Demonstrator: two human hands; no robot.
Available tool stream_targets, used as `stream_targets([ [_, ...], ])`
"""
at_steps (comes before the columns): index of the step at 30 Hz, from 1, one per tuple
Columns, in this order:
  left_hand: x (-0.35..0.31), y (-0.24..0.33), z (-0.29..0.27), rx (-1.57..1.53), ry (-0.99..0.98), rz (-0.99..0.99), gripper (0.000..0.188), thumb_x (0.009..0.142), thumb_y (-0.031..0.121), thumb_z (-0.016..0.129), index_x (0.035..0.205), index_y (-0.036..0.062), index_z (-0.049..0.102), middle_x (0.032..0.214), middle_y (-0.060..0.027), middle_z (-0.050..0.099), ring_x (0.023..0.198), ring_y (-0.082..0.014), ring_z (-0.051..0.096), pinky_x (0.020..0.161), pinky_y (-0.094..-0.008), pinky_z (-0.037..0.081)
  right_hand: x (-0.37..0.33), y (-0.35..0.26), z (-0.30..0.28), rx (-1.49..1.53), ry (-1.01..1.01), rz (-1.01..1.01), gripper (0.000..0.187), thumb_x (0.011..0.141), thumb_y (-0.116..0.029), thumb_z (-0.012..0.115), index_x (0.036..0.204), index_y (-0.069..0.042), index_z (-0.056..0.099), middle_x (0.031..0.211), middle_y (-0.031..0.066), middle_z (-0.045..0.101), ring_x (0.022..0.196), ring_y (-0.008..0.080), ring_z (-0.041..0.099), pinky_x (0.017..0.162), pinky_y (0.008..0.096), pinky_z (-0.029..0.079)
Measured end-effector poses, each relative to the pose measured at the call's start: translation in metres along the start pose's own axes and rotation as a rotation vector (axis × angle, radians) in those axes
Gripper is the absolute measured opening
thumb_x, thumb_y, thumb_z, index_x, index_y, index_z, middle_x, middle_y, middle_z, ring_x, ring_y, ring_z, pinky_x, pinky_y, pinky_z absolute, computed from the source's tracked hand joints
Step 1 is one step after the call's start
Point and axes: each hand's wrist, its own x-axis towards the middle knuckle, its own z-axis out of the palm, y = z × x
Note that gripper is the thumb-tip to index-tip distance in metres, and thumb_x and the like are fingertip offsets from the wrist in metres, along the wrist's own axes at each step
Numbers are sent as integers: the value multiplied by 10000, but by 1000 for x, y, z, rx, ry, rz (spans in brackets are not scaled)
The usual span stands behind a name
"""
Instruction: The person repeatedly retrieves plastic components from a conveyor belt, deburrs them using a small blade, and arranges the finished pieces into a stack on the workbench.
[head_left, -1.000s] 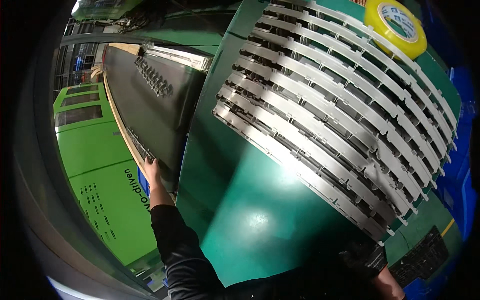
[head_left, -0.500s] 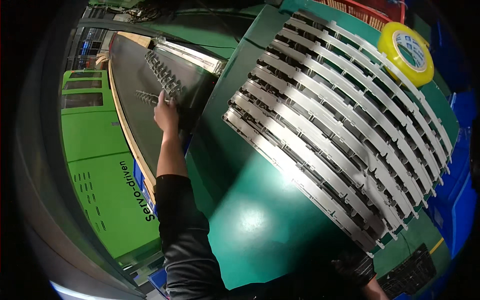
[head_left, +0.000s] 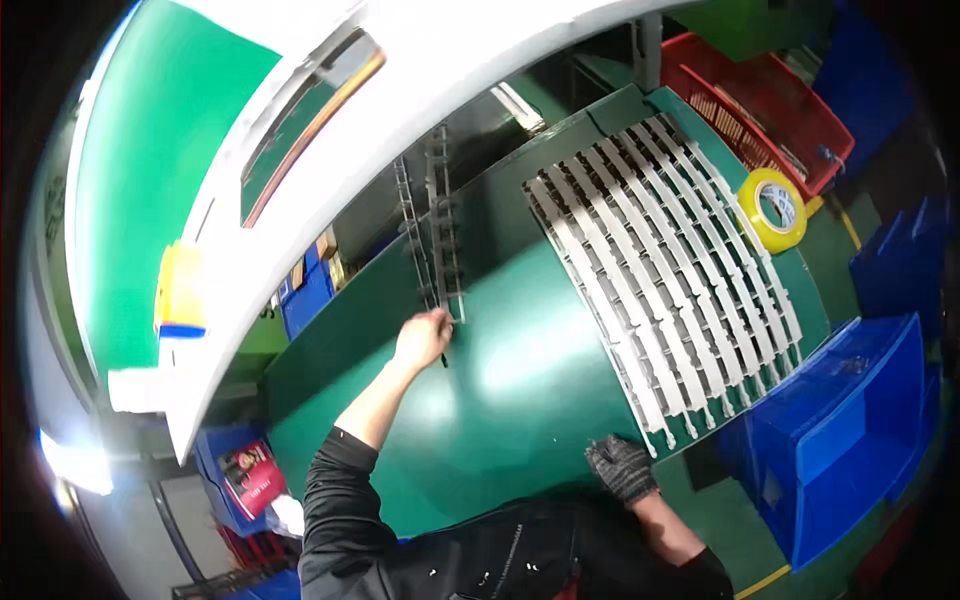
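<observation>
My bare left hand (head_left: 423,338) is closed on the near end of a long, thin moulded plastic strip (head_left: 446,250) with short tabs along it. A second, thinner strip (head_left: 412,230) runs alongside it, and both stretch away over the far edge of the green table (head_left: 520,440); whether the hand holds both I cannot tell. My right hand (head_left: 622,468), in a dark grey knit glove, lies at the near table edge with fingers loosely apart and nothing visible in it. Beside it end several pale, curved plastic strips (head_left: 655,270), laid side by side in a fan.
A yellow tape roll (head_left: 772,210) sits at the strips' right edge. Behind it is a red basket (head_left: 815,120). A blue bin (head_left: 850,450) stands off the table's right side. A white machine frame (head_left: 400,110) arches across the upper left, near my left arm.
My left hand has come back from the dark conveyor surface to over the green table, bringing the ribbed strips. My view has swung left, and my gloved right hand now shows more fully.
</observation>
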Motion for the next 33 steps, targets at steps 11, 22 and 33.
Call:
stream_targets([
  [11, -233, 67, 62, -644, 278, -299, 250, 785, 194, 587, 988, 49, 608, 909, -142, 610, 781, -238, 602, 720, -315, 475, 4, -20, 5, 637, -478, 368, 175, 843, -220, 552, 808, -49, 567, 603, 28, 536, 484, 97, 514, 400, 232, 402],
  [22, -184, 68, 89, -686, 316, -739, 522, 659, 256, 683, 1077, 23, 475, 879, -141, 605, 860, -302, 581, 792, -385, 442, -3, -63, 9, 535, -408, 209, 192, 863, -247, 533, 838, -60, 567, 641, 11, 547, 504, 84, 485, 464, 230, 406],
  [33, -241, 94, 26, -1372, 262, -229, 422, 711, -34, 636, 1088, 44, 462, 846, -21, 474, 689, -99, 558, 618, -231, 493, 45, -154, -43, 958, -127, 3, 205, 816, -140, 600, 978, -21, 564, 689, 44, 574, 420, 65, 455, 363, 176, 342],
])
